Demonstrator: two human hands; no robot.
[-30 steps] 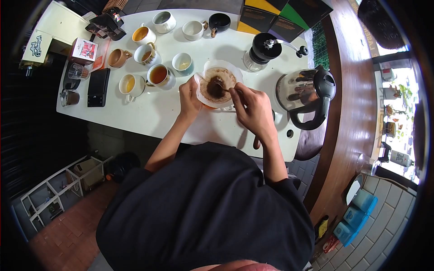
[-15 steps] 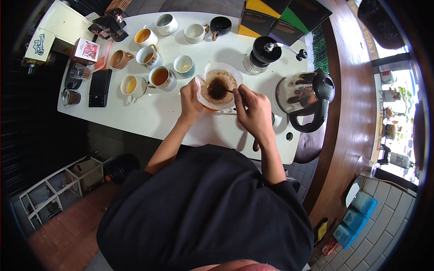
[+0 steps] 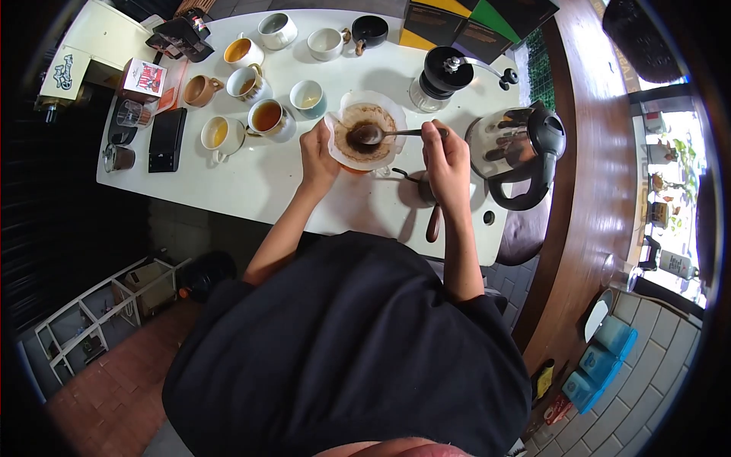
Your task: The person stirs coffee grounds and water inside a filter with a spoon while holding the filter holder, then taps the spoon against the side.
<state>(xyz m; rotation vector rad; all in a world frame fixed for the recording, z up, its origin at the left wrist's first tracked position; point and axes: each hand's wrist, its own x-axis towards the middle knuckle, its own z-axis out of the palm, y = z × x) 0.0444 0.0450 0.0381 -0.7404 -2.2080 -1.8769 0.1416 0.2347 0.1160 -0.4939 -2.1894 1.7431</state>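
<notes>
A white paper coffee filter stands wide at the front middle of the table, its inner wall stained brown. Dark wet coffee grounds lie at the bottom. My left hand pinches the filter's left rim. In my right hand is a metal spoon, held by its handle's end; its bowl is over the grounds inside the filter. Something amber shows beneath the filter, mostly hidden. Close by my right wrist is a small pot with a wooden handle, partly covered by the arm.
Several cups stand left of the filter, among them a cup of amber liquid. A hand coffee grinder is behind, and an electric kettle to the right. A black scale lies on the left of the white table.
My right hand has moved right and slightly up, drawing the spoon up so its bowl now shows above the grounds. My left hand keeps its hold on the filter.
</notes>
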